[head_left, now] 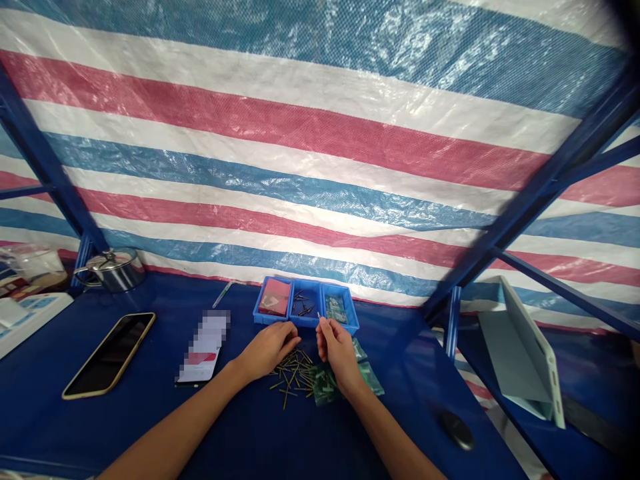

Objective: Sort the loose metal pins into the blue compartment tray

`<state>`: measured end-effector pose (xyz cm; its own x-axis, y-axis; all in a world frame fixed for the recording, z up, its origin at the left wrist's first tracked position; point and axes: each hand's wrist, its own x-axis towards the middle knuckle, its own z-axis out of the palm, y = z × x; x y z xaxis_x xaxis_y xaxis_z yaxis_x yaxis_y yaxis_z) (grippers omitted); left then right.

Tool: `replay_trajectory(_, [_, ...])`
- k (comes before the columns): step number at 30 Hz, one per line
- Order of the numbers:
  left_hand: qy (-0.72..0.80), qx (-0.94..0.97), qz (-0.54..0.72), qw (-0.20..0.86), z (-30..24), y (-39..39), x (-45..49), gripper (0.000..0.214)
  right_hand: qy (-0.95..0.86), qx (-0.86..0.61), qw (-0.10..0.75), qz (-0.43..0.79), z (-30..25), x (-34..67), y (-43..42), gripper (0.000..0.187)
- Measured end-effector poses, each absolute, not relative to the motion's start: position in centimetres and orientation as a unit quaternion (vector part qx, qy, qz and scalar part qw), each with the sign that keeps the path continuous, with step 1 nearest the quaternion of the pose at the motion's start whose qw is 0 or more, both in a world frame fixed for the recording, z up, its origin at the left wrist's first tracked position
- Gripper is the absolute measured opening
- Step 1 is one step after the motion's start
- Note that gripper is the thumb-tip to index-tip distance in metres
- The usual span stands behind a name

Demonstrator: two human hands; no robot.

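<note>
Three bins [303, 322] with packets [335, 307], bits [304, 309]; piece [319, 316] in right hand [337, 345], left hand's [270, 347] grip unclear.

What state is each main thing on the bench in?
Left hand: fingers bent, grip unclear
Right hand: pinching a slim piece
Blue tray: open, each compartment holding things
Brassy rods: loose, heaped
Green packets: loose, partly hidden
Leftmost phone: screen dark
Other phone: screen lit
Metal pot: lid on

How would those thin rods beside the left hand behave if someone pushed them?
The rods look slim and straight, so a loose one would probably roll or slide on the smooth-looking table. Their metallic sheen suggests they're stiff. Lying crossed in a heap, they might drag neighbours along.
</note>
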<state>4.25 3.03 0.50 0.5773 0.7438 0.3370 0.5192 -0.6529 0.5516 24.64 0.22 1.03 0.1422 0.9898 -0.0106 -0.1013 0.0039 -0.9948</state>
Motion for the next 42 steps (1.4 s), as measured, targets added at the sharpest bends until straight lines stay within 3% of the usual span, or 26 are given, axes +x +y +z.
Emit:
replay_trajectory(7, [0.365, 0.864, 0.279, 0.205, 0.5, 3.1, 4.2, 0.020, -0.540, -0.513, 0.533, 0.401, 1.6, 25.1, 0.1, 0.043])
replay_trajectory(13, [0.383, 0.854, 0.283, 0.211, 0.8, 2.9, 4.4, 0.024, -0.730, -0.536, 0.382, 0.186, 1.1, 25.3, -0.3, 0.013])
replay_trajectory(18, [0.391, 0.843, 0.298, 0.220, 0.5, 2.9, 4.4, 0.024, -0.773, -0.533, 0.316, 0.135, 0.5, 25.1, -0.3, 0.010])
replay_trajectory(30, [0.401, 0.826, 0.319, 0.235, 0.2, 3.1, 4.4, 0.025, -0.781, -0.527, 0.318, 0.109, 1.1, 25.0, -0.8, 0.013])
replay_trajectory(42, [0.361, 0.870, 0.289, 0.170, 0.5, 3.0, 4.5, 0.027, -0.730, -0.540, 0.413, 0.065, 0.6, 26.3, 0.1, 0.018])
